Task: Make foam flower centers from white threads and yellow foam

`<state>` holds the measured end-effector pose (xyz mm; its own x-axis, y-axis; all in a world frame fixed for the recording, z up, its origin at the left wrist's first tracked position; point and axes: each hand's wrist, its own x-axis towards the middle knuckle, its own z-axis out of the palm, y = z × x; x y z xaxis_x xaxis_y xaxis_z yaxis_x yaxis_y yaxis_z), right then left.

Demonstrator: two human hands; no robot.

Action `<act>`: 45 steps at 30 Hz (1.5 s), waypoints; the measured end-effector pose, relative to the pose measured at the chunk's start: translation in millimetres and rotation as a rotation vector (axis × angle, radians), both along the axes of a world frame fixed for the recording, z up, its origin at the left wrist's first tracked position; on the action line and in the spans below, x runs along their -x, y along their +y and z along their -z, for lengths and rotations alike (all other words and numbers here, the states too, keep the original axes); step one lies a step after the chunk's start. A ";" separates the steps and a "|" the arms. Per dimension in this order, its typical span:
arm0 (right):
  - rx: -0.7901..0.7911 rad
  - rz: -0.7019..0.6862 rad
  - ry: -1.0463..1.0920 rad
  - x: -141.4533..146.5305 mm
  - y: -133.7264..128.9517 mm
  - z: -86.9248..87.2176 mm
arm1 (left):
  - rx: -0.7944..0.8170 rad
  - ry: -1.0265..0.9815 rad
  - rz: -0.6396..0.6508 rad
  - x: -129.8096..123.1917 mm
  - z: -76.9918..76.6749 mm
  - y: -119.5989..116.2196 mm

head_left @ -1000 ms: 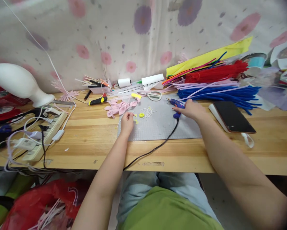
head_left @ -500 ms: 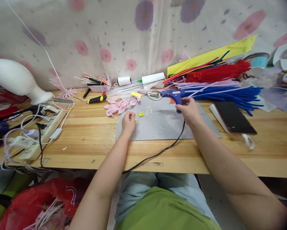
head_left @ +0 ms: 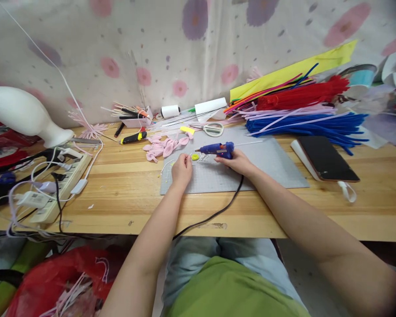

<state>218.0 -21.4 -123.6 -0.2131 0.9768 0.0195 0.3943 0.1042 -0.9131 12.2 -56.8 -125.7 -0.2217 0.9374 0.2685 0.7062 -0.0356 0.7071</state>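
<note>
My right hand (head_left: 237,162) is wrapped round the grip of a blue hot glue gun (head_left: 217,150), whose nozzle points left over the grey cutting mat (head_left: 264,171). A clear glue stick (head_left: 249,142) pokes out of its back end. My left hand (head_left: 182,170) is pinched closed at the mat's left part; what its fingers hold is too small to make out. Just right of those fingertips lies a small yellow ring (head_left: 195,156). Thin white stems (head_left: 203,156) lie partly hidden under the gun. Pink fabric-like petals (head_left: 166,146) are heaped behind my left hand.
Scissors (head_left: 212,129) and a yellow-black utility knife (head_left: 133,138) lie at the back. Blue pipe cleaners (head_left: 306,124) and red ones (head_left: 300,94) are piled back right, near a dark phone-like slab (head_left: 328,158). A power strip (head_left: 62,187) stands left; the gun's black cord (head_left: 214,215) crosses the table's front edge.
My right hand has brought the glue gun left and nearer, away from the scissors and towards my left hand. My left hand has shifted slightly right, still pinched.
</note>
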 end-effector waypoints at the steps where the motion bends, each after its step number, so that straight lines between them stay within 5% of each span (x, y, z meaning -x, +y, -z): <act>1: -0.024 0.007 -0.020 0.6 -0.8 1.6 | 0.005 0.024 0.004 -1.0 -0.4 -0.5; 12: -0.171 -0.057 -0.082 10.5 -12.8 -5.4 | 0.005 0.084 0.012 -2.3 1.0 -0.1; 45: -0.201 -0.029 -0.099 9.8 -9.5 -2.6 | 0.005 0.130 0.012 -2.8 0.4 -1.1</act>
